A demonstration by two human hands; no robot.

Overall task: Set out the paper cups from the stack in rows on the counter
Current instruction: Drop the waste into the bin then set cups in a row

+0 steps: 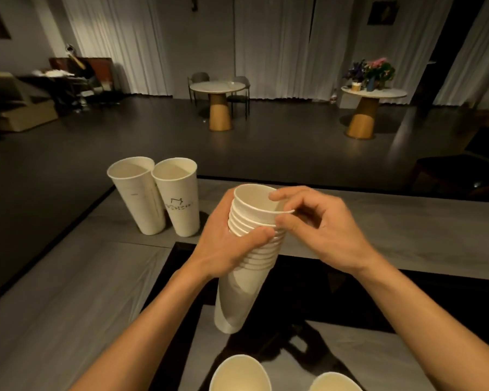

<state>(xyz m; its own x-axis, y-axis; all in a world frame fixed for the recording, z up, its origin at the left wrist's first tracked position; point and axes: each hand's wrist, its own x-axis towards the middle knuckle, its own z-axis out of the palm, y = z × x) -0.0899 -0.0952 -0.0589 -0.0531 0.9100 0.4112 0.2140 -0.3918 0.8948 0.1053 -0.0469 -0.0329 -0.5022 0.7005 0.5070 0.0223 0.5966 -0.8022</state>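
Note:
A stack of white paper cups [240, 294] hangs tilted above the grey counter [407, 235]. My left hand [223, 246] grips the stack around its upper rims. My right hand [316, 224] pinches the rim of the top cup [254, 200] between thumb and fingers. Two tall white cups stand side by side at the counter's far left: a plain cup [137, 193] and a cup with a printed logo [178, 196]. At the bottom edge show the rims of two more cups, the nearer left cup [239, 373] and the nearer right cup [336, 383].
A black inset panel [336, 300] cuts through the counter under my arms. The counter's far edge drops off to a dark floor. Beyond stand two round tables [218, 87], one with flowers [371, 70], and white curtains along the wall.

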